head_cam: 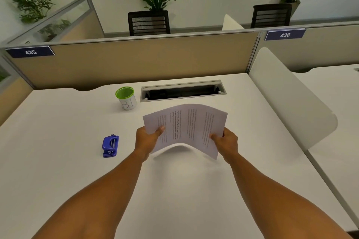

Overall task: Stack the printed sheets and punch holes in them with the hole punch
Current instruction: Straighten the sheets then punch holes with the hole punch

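— What was on the white desk [58, 161], starting from the left?

— One blue hole punch [110, 146], a small hinged thing with a metal insert, lying flat and well apart from both hands. Behind it to the right stood one round mesh cup [125, 97] with a green rim and a white label bearing handwriting. Beside that, one long rectangular cable slot [182, 90] with a grey metal frame was set into the desktop.

— And the paper?

— One thin stack of printed sheets [186, 126], held off the desk between the two hands and bowed upward in an arch. I could not count the sheets. The text ran sideways in columns.

— How were the hands gripping?

— The left hand [146, 139] was closed on the stack's left edge, thumb on top, fingers beneath. The right hand [227, 141] pinched the right edge the same way. Both forearms were bare.

— Anything behind?

— One beige fabric partition [136, 60] carrying two blue number plates, two black mesh chairs and three leafy plants.
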Tool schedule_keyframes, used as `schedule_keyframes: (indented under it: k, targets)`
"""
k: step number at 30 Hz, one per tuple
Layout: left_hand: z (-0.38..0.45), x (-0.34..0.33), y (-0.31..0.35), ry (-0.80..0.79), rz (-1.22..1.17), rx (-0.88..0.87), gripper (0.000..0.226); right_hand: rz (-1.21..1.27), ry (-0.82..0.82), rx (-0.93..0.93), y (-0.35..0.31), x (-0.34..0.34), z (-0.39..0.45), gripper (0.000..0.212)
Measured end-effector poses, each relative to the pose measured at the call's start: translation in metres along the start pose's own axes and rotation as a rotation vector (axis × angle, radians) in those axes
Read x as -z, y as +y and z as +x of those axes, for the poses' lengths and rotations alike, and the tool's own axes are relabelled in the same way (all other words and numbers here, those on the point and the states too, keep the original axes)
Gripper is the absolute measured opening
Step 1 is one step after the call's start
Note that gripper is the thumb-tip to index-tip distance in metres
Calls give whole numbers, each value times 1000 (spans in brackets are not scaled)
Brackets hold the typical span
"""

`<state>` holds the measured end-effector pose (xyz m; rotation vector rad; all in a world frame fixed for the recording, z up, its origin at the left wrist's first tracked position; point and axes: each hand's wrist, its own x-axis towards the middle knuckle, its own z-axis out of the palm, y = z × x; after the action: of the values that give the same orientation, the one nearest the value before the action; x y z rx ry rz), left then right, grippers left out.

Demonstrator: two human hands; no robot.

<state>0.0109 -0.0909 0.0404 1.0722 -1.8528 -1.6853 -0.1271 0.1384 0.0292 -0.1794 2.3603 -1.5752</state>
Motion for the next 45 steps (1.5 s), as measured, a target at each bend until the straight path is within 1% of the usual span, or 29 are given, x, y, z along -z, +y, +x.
schedule_keyframes:
  k: [3, 6, 8, 14, 16, 17, 20, 21, 25, 28, 30, 32, 35, 37, 38, 41, 43, 45]
  targets:
    - [0, 2, 4, -4, 3, -17, 37, 29, -12, 3, -1, 4, -1, 27]
    - [-4, 5, -6, -58, 82, 17, 44, 15, -58, -24, 7, 5, -5, 31]
    - [-7, 7, -14, -73, 109, 21, 45, 14, -59, -26, 11, 6, -8, 30]
    - [-3, 10, -10, -43, 108, 0, 33, 47, -31, -3, 4, 12, -4, 18]
    - [1, 11, -3, -38, 83, -18, 28, 75, -28, -7, 1, 14, -2, 16]
    - [3, 12, 0, -30, 69, -25, 29, 91, -30, -13, -1, 15, -2, 16]
    - [9, 14, 6, 29, 16, -2, 44, 165, -24, -75, -1, 18, 0, 15]
    - [10, 16, 7, 52, 0, 14, 46, 199, -20, -102, -1, 19, 0, 16]
    - [12, 17, 6, 100, -82, 59, 48, 338, -6, -189, 1, 22, 0, 22]
    - [12, 12, 6, 109, -200, 120, 49, 457, -4, -246, -1, 22, 1, 22]
    - [9, 6, 10, 86, -299, 163, 48, 531, -20, -275, -4, 21, 1, 25]
    - [7, 0, 14, 50, -348, 178, 44, 605, -43, -297, -6, 19, 0, 29]
    - [3, -12, 23, 2, -418, 171, 38, 737, -89, -317, -9, 15, 0, 39]
    - [-1, -21, 28, -49, -445, 152, 29, 808, -141, -321, -11, 12, 0, 42]
    - [-2, -25, 30, -75, -454, 141, 30, 828, -175, -323, -12, 10, 1, 42]
    - [-5, -35, 33, -133, -446, 122, 44, 777, -277, -327, -16, 5, 1, 44]
    - [-6, -40, 34, -160, -433, 108, 42, 695, -315, -334, -18, 3, 0, 44]
    - [-6, -41, 36, -174, -413, 83, 38, 630, -306, -330, -20, 3, -1, 43]
